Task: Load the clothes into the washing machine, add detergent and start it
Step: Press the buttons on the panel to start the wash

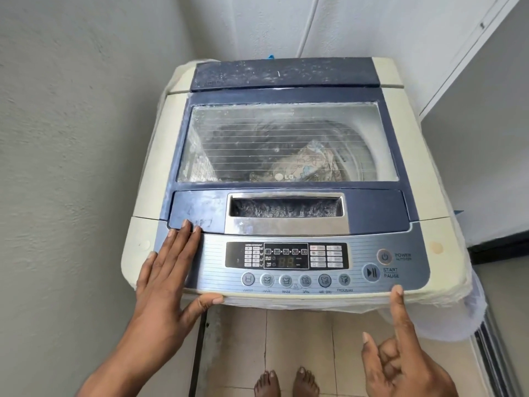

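A cream and blue top-loading washing machine fills the middle of the head view, its glass lid closed. Through the glass I see patterned clothes lying in the drum. My left hand rests flat, fingers spread, on the left end of the control panel, thumb hooked over the front edge. My right hand is at the lower right with only the index finger stretched out; its tip touches the panel's front edge just below the START/PAUSE button. The power button sits above that. The display looks dark.
The machine stands in a corner, with a grey wall close on the left and a white door frame on the right. A thin plastic cover hangs off the machine's right front corner. My bare feet stand on the tiled floor.
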A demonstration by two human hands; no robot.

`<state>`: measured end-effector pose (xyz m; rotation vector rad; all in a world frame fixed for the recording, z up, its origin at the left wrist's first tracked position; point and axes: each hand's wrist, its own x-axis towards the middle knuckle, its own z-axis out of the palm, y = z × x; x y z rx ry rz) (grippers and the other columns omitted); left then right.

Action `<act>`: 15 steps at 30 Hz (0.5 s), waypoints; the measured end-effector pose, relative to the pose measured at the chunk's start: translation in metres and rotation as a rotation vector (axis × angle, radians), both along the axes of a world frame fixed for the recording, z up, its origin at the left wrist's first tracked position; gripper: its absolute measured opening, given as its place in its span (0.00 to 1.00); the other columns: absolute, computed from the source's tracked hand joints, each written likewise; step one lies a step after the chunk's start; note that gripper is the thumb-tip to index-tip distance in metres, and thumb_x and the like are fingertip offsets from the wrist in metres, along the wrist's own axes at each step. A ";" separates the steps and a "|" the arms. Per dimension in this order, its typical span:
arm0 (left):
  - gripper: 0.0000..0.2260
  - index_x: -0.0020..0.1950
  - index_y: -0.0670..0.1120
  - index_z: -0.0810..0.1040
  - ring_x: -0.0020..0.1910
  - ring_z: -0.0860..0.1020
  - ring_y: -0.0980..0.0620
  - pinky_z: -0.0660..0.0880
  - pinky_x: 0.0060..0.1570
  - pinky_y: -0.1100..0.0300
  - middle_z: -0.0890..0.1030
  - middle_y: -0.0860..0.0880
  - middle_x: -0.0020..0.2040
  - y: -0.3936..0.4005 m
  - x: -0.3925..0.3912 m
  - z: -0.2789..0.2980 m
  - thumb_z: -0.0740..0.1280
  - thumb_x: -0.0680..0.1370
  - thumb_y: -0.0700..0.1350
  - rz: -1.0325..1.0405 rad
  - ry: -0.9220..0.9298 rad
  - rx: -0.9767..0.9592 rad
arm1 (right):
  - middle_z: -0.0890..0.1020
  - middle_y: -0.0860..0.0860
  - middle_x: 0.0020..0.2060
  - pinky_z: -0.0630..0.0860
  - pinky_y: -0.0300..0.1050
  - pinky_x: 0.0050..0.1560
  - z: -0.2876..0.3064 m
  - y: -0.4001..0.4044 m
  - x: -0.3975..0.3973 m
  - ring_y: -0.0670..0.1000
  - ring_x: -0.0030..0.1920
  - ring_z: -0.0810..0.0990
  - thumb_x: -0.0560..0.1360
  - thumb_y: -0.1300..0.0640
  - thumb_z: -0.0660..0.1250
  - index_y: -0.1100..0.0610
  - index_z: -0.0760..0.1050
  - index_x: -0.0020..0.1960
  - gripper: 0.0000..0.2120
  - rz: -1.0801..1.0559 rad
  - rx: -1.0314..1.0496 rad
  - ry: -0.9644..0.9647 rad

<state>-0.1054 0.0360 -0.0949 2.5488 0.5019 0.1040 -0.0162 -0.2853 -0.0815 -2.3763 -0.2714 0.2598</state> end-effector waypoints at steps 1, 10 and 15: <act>0.43 0.85 0.60 0.49 0.85 0.45 0.59 0.44 0.82 0.51 0.47 0.63 0.85 0.000 0.000 0.000 0.61 0.74 0.71 -0.001 0.000 0.000 | 0.69 0.42 0.23 0.72 0.39 0.31 0.005 0.001 -0.001 0.48 0.19 0.67 0.71 0.53 0.70 0.54 0.69 0.79 0.36 0.014 -0.022 0.009; 0.43 0.85 0.60 0.49 0.85 0.46 0.59 0.38 0.80 0.62 0.47 0.63 0.85 -0.001 0.000 0.002 0.61 0.75 0.72 -0.002 0.009 0.004 | 0.77 0.49 0.33 0.71 0.42 0.20 0.035 0.055 -0.020 0.53 0.22 0.74 0.69 0.45 0.67 0.48 0.78 0.72 0.31 0.363 -0.292 0.011; 0.43 0.85 0.59 0.49 0.85 0.45 0.60 0.35 0.79 0.67 0.47 0.63 0.85 -0.001 0.000 0.002 0.61 0.75 0.71 -0.006 0.008 0.018 | 0.75 0.51 0.32 0.61 0.42 0.18 0.038 0.097 -0.023 0.52 0.19 0.71 0.44 0.47 0.81 0.50 0.81 0.70 0.52 0.504 -0.438 0.020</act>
